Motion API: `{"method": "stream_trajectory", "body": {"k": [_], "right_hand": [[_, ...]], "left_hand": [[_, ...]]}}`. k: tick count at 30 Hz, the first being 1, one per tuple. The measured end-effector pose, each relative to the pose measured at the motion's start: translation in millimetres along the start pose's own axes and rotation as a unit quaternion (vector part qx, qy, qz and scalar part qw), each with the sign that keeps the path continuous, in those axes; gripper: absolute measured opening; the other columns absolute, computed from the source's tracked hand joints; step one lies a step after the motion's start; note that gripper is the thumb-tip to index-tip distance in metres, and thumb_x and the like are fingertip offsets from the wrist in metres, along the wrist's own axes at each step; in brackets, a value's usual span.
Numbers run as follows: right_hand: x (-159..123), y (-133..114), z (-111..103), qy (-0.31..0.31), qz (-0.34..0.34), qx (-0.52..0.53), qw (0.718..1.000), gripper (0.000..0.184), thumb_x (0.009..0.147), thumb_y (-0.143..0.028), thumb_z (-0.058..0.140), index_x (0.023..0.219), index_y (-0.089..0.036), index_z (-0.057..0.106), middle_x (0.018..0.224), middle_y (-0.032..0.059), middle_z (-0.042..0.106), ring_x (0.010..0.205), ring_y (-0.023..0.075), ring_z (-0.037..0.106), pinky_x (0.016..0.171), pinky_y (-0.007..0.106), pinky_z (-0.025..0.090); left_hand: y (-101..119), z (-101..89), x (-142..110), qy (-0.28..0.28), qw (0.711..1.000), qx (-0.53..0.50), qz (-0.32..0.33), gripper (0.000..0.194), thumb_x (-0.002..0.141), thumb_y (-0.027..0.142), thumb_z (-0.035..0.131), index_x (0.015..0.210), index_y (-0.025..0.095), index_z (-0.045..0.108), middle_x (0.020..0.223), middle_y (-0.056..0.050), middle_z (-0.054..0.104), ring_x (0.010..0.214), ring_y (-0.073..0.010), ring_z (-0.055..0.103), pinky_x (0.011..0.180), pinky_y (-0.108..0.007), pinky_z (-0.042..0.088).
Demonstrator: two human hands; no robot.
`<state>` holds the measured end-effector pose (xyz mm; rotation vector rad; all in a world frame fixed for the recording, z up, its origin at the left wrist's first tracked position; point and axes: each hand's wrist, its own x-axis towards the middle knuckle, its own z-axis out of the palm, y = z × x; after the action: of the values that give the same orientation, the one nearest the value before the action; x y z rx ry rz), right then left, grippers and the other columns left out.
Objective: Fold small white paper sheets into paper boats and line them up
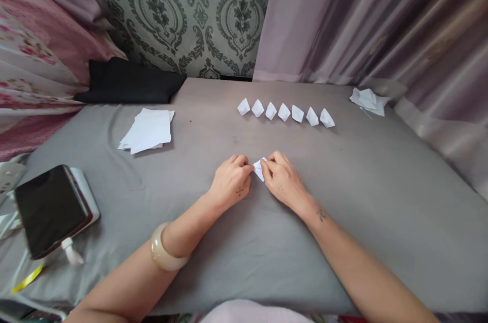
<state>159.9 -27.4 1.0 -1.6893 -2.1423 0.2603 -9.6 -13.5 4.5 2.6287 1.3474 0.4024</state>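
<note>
A small folded piece of white paper (pixel 259 170) is pinched between my two hands, low over the grey cloth. My left hand (pixel 233 180) grips its left corner with thumb and forefinger. On the other side, my right hand (pixel 282 178) has its fingers closed on the paper's right edge and hides part of it. Beyond my hands, several folded white paper boats (pixel 284 112) stand in a row on the cloth. To the left lies a loose stack of white paper sheets (pixel 148 129).
Grey cloth (pixel 381 185) covers the surface. Crumpled paper scraps (pixel 369 101) lie at the far right. A dark-screened tablet (pixel 53 211) with cables sits at the left, near a yellow strip (pixel 27 279). Black fabric (pixel 131 81) lies at the back left; curtains (pixel 328 18) hang behind.
</note>
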Motion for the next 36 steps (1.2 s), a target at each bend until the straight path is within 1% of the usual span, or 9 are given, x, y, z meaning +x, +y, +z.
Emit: {"method": "stream_trajectory", "body": {"k": [4,8,11,20,22,27,31,33,36], "right_hand": [[12.4,16.4,4.6,-0.011,0.021,0.098,0.995,0.018,0.090,-0.028,0.049,0.094,-0.020,0.065,0.092,0.0040,0.055,0.077,0.0146,0.056,0.073,0.028,0.045],[11.6,19.0,4.2,-0.021,0.006,0.114,0.993,0.031,0.091,-0.026,0.048,0.118,-0.019,0.059,0.112,0.0092,0.051,0.094,0.0177,0.058,0.087,0.032,0.045],[7.4,17.2,-1.4,-0.037,-0.003,0.102,0.994,0.027,0.092,-0.025,0.045,0.112,-0.018,0.061,0.115,0.0099,0.051,0.100,0.0190,0.056,0.089,0.034,0.044],[-3.8,28.4,-14.4,-0.059,0.053,0.173,0.982,0.010,0.084,-0.030,0.054,0.080,-0.020,0.056,0.086,0.0002,0.057,0.072,0.0123,0.054,0.068,0.027,0.044],[-2.9,28.6,-12.8,-0.056,0.113,0.266,0.956,0.015,0.082,-0.034,0.055,0.079,-0.020,0.056,0.075,-0.0014,0.057,0.063,0.0114,0.052,0.059,0.025,0.043],[1.3,16.7,-11.7,-0.027,0.212,0.529,0.821,0.037,0.073,-0.041,0.067,0.101,-0.017,0.059,0.083,0.0023,0.062,0.060,0.0098,0.057,0.051,0.022,0.045],[-0.6,0.9,-11.1,-0.024,0.228,0.607,0.761,0.037,0.068,-0.042,0.073,0.093,-0.017,0.064,0.090,0.0038,0.065,0.071,0.0119,0.063,0.064,0.025,0.050],[-2.8,-5.4,-10.0,-0.023,0.241,0.620,0.746,0.036,0.066,-0.042,0.074,0.091,-0.018,0.065,0.091,0.0040,0.066,0.072,0.0125,0.063,0.063,0.025,0.050],[-5.3,-9.8,-9.0,-0.019,0.237,0.597,0.766,0.034,0.066,-0.042,0.074,0.089,-0.018,0.067,0.084,0.0028,0.067,0.066,0.0114,0.060,0.060,0.024,0.046]], "left_hand": [[-6.4,6.0,5.4,0.034,0.994,-0.094,-0.050,0.035,0.081,0.010,0.042,0.094,0.022,0.072,0.097,-0.006,0.064,0.089,-0.0197,0.059,0.075,-0.030,0.049],[-12.3,11.3,8.5,0.056,0.983,-0.162,-0.070,0.034,0.080,0.010,0.040,0.088,0.020,0.072,0.094,-0.006,0.065,0.087,-0.0187,0.061,0.076,-0.029,0.048],[-14.2,11.9,9.1,0.062,0.977,-0.187,-0.079,0.033,0.080,0.010,0.040,0.087,0.019,0.072,0.093,-0.006,0.066,0.084,-0.0179,0.061,0.076,-0.028,0.048],[-14.0,7.6,11.6,0.060,0.959,-0.246,-0.126,0.031,0.077,0.010,0.041,0.085,0.016,0.070,0.088,-0.006,0.067,0.074,-0.0157,0.061,0.072,-0.028,0.047],[-12.3,6.3,13.5,0.058,0.933,-0.315,-0.165,0.028,0.076,0.011,0.046,0.090,0.015,0.069,0.089,-0.006,0.068,0.076,-0.0162,0.062,0.074,-0.029,0.048],[-4.8,0.8,16.4,0.035,0.797,-0.564,-0.212,0.033,0.077,0.031,0.062,0.105,0.012,0.063,0.102,-0.011,0.069,0.092,-0.0188,0.063,0.080,-0.029,0.048],[1.9,-2.3,15.0,0.034,0.763,-0.615,-0.199,0.038,0.071,0.039,0.072,0.098,0.013,0.066,0.100,-0.010,0.070,0.091,-0.0180,0.063,0.084,-0.030,0.047],[4.5,-3.0,14.4,0.041,0.753,-0.626,-0.198,0.035,0.070,0.039,0.073,0.093,0.014,0.068,0.095,-0.008,0.071,0.087,-0.0172,0.064,0.083,-0.029,0.047],[6.3,-3.5,14.2,0.050,0.743,-0.636,-0.203,0.030,0.070,0.039,0.073,0.085,0.013,0.069,0.087,-0.007,0.072,0.080,-0.0168,0.064,0.079,-0.029,0.047]]}}
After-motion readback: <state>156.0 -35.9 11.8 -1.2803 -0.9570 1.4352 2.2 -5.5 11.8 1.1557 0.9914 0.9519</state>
